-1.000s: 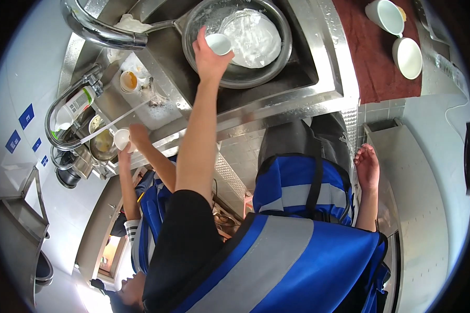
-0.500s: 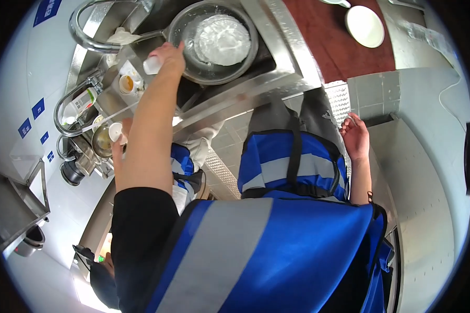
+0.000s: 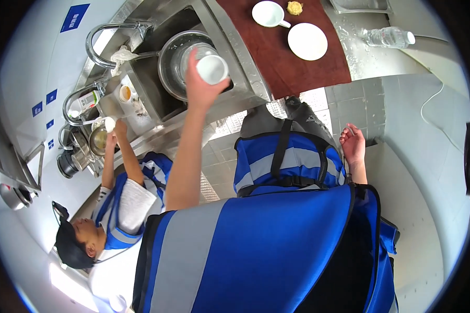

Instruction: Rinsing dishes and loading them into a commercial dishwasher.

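Note:
My left hand [image 3: 202, 89] is wrapped round a small white cup [image 3: 212, 70], whose round mouth faces up toward me. It hangs over the near right part of a large steel basin [image 3: 168, 70] that stands in the sink. The hand and cup hide much of the basin's inside, where something clear and shiny shows. Away from the sink, my right hand [image 3: 353, 147] hangs low at my right side, its fingers loosely curled and apart, with nothing in it.
On a brown cloth [image 3: 277, 65] right of the sink are a white handled cup [image 3: 267, 14], a white saucer [image 3: 307, 41] and a yellow scrubber [image 3: 294, 8]. A plastic bottle [image 3: 389, 37] lies beyond. Curved taps [image 3: 91, 44] line the wall. At left, a co-worker [image 3: 130, 203] handles a white cup.
My left hand has carried the white cup from the basin's left side rightward across it. The view has swung right, showing more of the cloth. My right hand still hangs down.

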Demonstrator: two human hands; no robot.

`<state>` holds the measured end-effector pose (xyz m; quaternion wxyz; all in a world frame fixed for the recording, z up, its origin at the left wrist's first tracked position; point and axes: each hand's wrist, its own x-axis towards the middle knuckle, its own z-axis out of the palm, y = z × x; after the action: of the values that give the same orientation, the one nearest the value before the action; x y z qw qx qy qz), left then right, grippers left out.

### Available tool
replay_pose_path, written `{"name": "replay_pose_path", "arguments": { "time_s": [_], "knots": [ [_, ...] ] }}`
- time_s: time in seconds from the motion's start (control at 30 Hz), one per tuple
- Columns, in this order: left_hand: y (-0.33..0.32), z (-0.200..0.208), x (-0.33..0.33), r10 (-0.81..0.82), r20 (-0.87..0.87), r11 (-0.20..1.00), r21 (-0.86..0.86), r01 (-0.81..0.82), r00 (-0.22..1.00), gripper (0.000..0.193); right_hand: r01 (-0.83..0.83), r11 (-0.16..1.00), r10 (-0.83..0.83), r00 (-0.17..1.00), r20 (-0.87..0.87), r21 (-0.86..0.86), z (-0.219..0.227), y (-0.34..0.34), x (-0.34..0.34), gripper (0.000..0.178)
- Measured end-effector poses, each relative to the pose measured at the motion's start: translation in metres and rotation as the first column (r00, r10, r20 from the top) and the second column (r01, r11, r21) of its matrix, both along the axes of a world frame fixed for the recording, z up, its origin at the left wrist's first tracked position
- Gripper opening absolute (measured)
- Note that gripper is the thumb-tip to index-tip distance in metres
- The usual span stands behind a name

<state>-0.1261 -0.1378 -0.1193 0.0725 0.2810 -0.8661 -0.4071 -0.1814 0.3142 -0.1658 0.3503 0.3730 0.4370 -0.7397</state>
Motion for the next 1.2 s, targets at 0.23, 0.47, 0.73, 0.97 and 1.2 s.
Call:
{"name": "replay_pose_path", "arguments": {
  "time_s": [0.23, 0.47, 0.73, 0.97, 1.2],
  "knots": [
    [0.109, 0.025, -0.045, -0.270, -0.268, 0.962, -0.113, 0.248, 0.925, 0.081, -0.116, 0.991, 0.117, 0.993, -0.019, 0.060, 0.023, -0.002, -0.029, 0.023],
    [0.174, 0.009, -0.077, -0.590, -0.220, 0.807, -0.145, 0.573, 0.777, 0.073, -0.137, 0.988, 0.141, 0.988, -0.065, 0.071, 0.022, 0.007, -0.029, 0.023],
    [0.198, -0.021, -0.117, -0.618, -0.122, 0.766, -0.319, 0.559, 0.777, 0.068, -0.142, 0.983, 0.143, 0.990, -0.006, 0.118, 0.029, 0.027, -0.008, 0.025],
    [0.207, -0.035, -0.125, -0.487, -0.205, 0.863, -0.262, 0.432, 0.849, 0.063, -0.115, 0.985, 0.113, 0.993, 0.024, 0.129, 0.018, 0.043, 0.002, 0.026],
    [0.204, -0.019, -0.117, -0.460, -0.108, 0.866, -0.275, 0.419, 0.881, 0.066, -0.192, 0.971, 0.194, 0.981, 0.003, 0.140, 0.009, 0.029, -0.005, 0.025]
  ]
}}
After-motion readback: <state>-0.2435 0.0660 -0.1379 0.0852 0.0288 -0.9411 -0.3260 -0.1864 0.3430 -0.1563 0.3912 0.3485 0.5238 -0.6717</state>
